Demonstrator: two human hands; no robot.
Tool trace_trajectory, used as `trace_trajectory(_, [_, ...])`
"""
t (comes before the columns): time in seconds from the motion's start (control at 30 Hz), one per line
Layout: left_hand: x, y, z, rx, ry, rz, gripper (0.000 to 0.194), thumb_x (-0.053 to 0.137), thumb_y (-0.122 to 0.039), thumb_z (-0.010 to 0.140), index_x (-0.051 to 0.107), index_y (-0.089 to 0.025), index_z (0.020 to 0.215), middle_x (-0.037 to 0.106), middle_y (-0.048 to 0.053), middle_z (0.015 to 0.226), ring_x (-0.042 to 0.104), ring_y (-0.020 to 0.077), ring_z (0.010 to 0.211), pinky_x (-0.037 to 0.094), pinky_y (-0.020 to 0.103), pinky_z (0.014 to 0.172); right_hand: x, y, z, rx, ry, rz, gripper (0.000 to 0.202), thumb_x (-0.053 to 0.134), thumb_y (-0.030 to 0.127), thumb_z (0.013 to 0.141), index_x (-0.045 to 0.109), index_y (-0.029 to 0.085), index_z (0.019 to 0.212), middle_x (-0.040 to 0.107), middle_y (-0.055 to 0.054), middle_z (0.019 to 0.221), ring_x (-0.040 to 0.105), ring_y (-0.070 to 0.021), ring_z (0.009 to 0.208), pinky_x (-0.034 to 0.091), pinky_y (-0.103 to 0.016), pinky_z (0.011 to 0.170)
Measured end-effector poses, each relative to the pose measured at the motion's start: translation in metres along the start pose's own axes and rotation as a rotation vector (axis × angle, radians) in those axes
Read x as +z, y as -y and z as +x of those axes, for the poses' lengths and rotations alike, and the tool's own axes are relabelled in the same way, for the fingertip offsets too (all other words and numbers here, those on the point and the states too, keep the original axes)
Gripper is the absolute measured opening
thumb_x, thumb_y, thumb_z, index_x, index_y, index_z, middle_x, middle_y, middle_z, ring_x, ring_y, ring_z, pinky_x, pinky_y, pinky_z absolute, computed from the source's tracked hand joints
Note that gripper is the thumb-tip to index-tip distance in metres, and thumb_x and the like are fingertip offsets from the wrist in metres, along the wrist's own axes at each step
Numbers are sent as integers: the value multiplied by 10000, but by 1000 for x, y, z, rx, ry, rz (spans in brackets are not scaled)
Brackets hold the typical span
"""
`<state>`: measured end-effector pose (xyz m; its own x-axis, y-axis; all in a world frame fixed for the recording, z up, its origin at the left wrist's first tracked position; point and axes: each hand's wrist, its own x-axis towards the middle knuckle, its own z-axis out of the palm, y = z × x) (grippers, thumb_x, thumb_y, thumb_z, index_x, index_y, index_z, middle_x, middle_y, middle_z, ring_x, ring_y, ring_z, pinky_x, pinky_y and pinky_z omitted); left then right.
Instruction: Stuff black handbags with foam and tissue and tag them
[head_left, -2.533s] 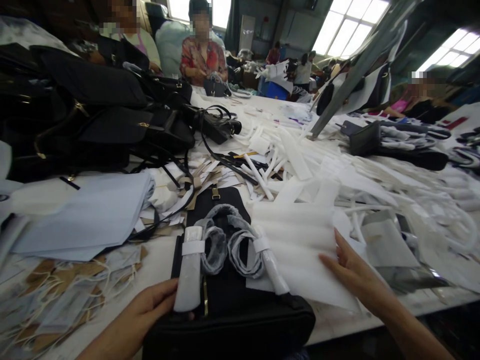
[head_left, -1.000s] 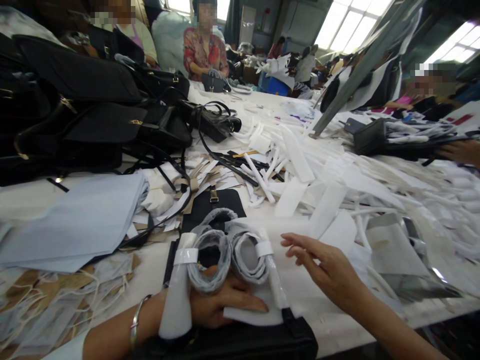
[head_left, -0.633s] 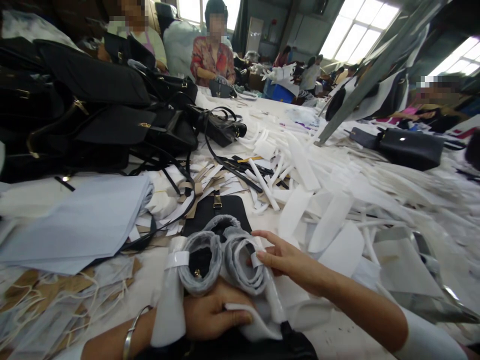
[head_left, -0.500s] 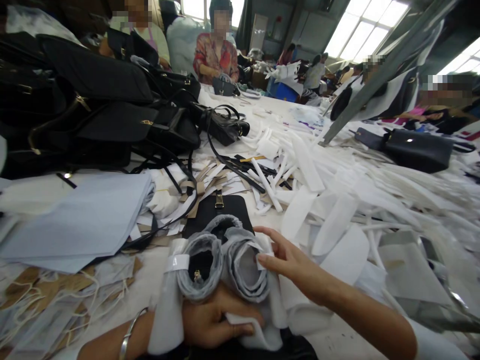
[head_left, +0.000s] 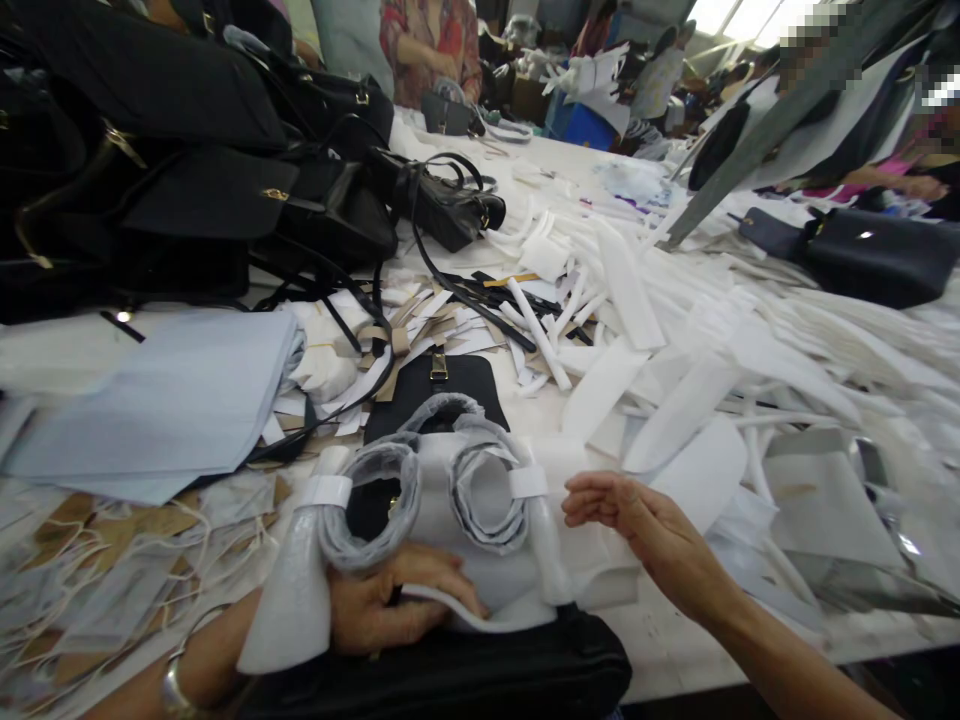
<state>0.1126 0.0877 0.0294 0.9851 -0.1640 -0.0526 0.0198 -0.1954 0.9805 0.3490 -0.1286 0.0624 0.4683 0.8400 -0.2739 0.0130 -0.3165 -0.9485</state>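
My left hand [head_left: 401, 600], with a silver bracelet at the wrist, grips the edge of a white foam sheet [head_left: 480, 510] over a black bag [head_left: 450, 670] at the bottom. Two coiled straps in clear wrap rest on the foam: the left coil [head_left: 409, 500] lies just above my left hand, the right coil [head_left: 455, 495] carries a white band [head_left: 529, 482]. The bag's black flap [head_left: 480, 385] with a gold buckle extends away behind them. My right hand [head_left: 630, 510] hovers right of the coils, fingers together but extended, holding nothing.
Black bags [head_left: 225, 190] are piled at the left, near pale blue sheets [head_left: 165, 400]. White foam pieces [head_left: 615, 390] cover much of the right side. Another dark bag [head_left: 877, 250] lies far right. A slanted grey post [head_left: 750, 150] stands at the right. A person [head_left: 431, 50] works across the table.
My right hand has let go of the right coil and moved right. The coils now sit farther apart, with more foam showing between them. The view has tilted down.
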Motion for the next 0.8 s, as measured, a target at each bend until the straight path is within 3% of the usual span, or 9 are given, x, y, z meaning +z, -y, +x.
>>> trace_trajectory(0.07, [5, -3, -6, -159, -82, 122, 256, 498, -221, 884, 689, -243, 1054, 743, -13, 960, 679, 146, 902, 500, 237, 902, -3, 1, -18, -111, 23, -223, 360, 407, 441, 1022, 680, 208, 1039, 728, -96, 1001, 687, -224, 951, 537, -357, 883])
trace_trajectory(0.13, [10, -7, -8, -288, -195, 251, 234, 505, -188, 842, 678, -250, 987, 721, -32, 920, 662, 146, 868, 505, 231, 842, -2, 2, -36, -290, 5, -474, 230, 527, 362, 980, 654, 220, 1109, 700, -101, 1132, 640, -243, 1088, 501, -365, 961])
trace_trajectory(0.2, [15, -9, -6, -334, -274, 309, 251, 485, -160, 830, 674, -251, 967, 718, -36, 926, 659, 150, 894, 500, 243, 870, 2, 4, -51, -465, -45, -655, 283, 604, 329, 938, 600, 211, 1195, 662, -115, 1220, 589, -258, 1179, 468, -376, 1017])
trace_trajectory(0.27, [16, -10, -4, -261, -276, 302, 286, 472, -151, 841, 683, -251, 1006, 727, -22, 984, 660, 154, 944, 490, 250, 922, 8, 8, -63, -550, -55, -780, 387, 614, 395, 931, 558, 192, 1256, 661, -122, 1217, 579, -256, 1193, 457, -369, 1035])
trace_trajectory(0.4, [9, -1, 0, 67, -118, 185, 308, 516, -251, 913, 648, -245, 1192, 721, 30, 1119, 655, 164, 1043, 465, 249, 990, 20, 18, -79, -665, 49, -1019, 675, 553, 692, 855, 562, 180, 1296, 627, -127, 1312, 526, -294, 1274, 324, -436, 1157])
trace_trajectory(0.5, [4, 10, -4, 197, -31, 182, 316, 462, -421, 981, 617, -256, 1200, 711, 24, 1170, 609, 176, 1169, 403, 265, 1073, 32, 24, -84, -713, -55, -1158, 482, 657, 605, 836, 665, 207, 1107, 635, -93, 1323, 460, -325, 1338, 177, -492, 1210])
trace_trajectory(0.63, [-1, 11, -16, 138, -86, 333, 446, 251, -485, 1029, 626, -262, 1118, 719, 13, 1065, 648, 146, 1023, 415, 222, 1009, 48, 21, -83, -728, -162, -1114, 279, 675, 480, 879, 704, 219, 971, 756, -15, 1019, 618, -230, 1114, 262, -372, 1178])
trace_trajectory(0.73, [-7, -2, -22, 72, -108, 432, 386, 314, -399, 1027, 664, -250, 1091, 716, 34, 1029, 649, 164, 972, 445, 221, 967, 51, 18, -81, -751, -230, -1049, 268, 598, 476, 935, 710, 232, 928, 762, 3, 901, 657, -190, 948, 382, -309, 1048])
trace_trajectory(0.8, [-12, -9, -24, 16, -37, 437, 335, 375, -318, 1010, 690, -262, 1109, 719, 36, 1098, 643, 182, 1052, 435, 242, 1011, 47, 18, -79, -778, -176, -1076, 261, 622, 477, 917, 706, 230, 927, 763, -2, 887, 667, -189, 893, 437, -291, 931])
